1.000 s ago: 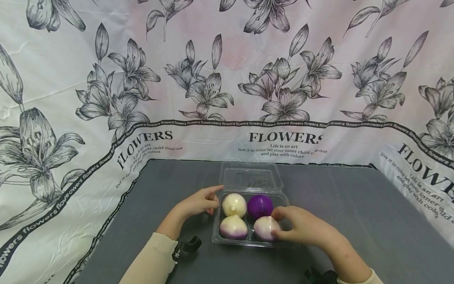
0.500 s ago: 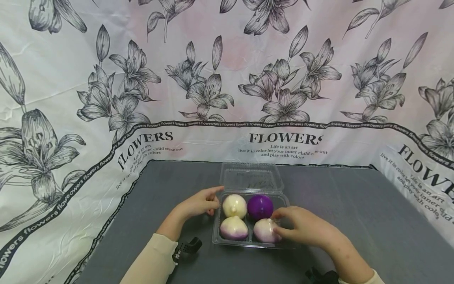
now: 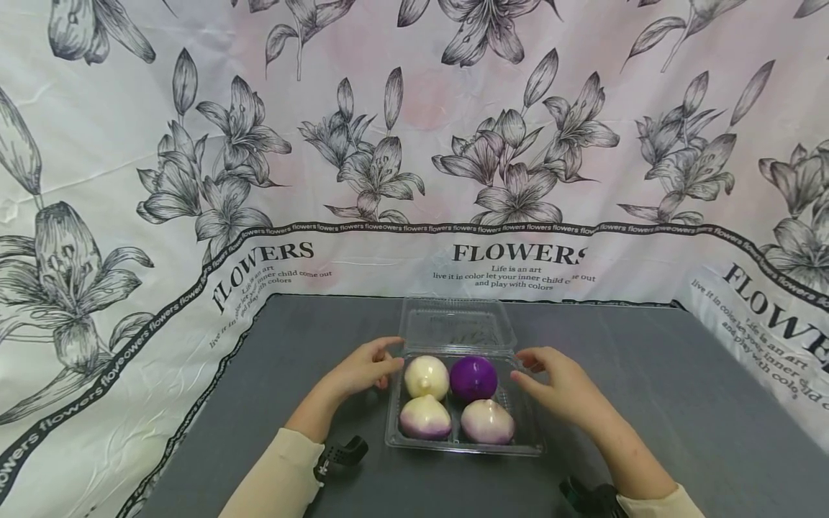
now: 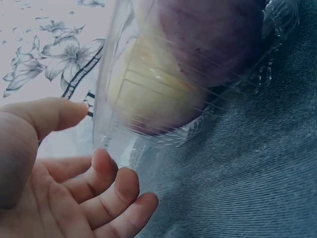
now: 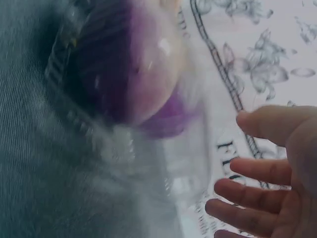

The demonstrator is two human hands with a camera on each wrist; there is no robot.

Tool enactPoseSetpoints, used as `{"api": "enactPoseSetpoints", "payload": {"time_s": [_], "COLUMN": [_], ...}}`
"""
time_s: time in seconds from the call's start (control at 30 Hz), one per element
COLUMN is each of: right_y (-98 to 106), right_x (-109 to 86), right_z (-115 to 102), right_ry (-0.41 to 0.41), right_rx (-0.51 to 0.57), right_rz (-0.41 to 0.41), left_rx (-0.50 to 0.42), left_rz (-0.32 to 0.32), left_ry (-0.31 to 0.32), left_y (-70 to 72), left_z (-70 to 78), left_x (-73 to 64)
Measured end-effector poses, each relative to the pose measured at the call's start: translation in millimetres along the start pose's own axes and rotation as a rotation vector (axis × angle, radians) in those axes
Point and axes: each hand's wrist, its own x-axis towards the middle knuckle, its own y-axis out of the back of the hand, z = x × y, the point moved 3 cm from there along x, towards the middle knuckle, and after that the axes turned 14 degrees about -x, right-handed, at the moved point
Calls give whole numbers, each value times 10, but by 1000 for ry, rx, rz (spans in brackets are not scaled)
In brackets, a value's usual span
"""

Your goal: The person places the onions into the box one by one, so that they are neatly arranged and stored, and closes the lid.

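A clear plastic clamshell box (image 3: pixel 466 447) lies on the grey table with its lid (image 3: pixel 447 320) folded back. Inside sit two cream onion-like balls on the left, the rear one (image 3: pixel 426 378) paler than the purple-bottomed front one (image 3: pixel 425 419). On the right are a deep purple ball (image 3: pixel 473 378) at the back and a pinkish-white one (image 3: pixel 488 422) in front. My left hand (image 3: pixel 363 370) is at the box's left side, index fingertip near the lid hinge, fingers loosely bent. Opposite, my right hand (image 3: pixel 562 385) is beside the rear right corner, fingers spread and holding nothing.
Grey cloth (image 3: pixel 311 324) covers the table around the box. A white curtain (image 3: pixel 363 266) printed with flowers and lettering stands behind and at both sides. Dark camera bands (image 3: pixel 346 450) hang below the wrists.
My right hand has let go of the front right pinkish ball and moved back to the box's rear right corner. The left hand has stayed nearly still.
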Motion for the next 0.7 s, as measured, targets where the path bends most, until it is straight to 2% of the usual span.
{"api": "enactPoseSetpoints", "payload": {"time_s": [0.13, 0.27, 0.5, 0.7], "right_y": [-90, -174, -161, -160], "right_x": [67, 149, 369, 434], "right_z": [156, 246, 237, 249], "right_ry": [-95, -139, -102, -61], "right_rx": [51, 81, 199, 281], "right_rz": [-67, -171, -315, -354], "left_rx": [-37, -87, -163, -246], "left_rz": [42, 41, 58, 41], "left_ry": [42, 88, 94, 80], "left_y": [-7, -32, -14, 1], "left_z": [-63, -139, -192, -158], "left_x": [18, 27, 38, 40]}}
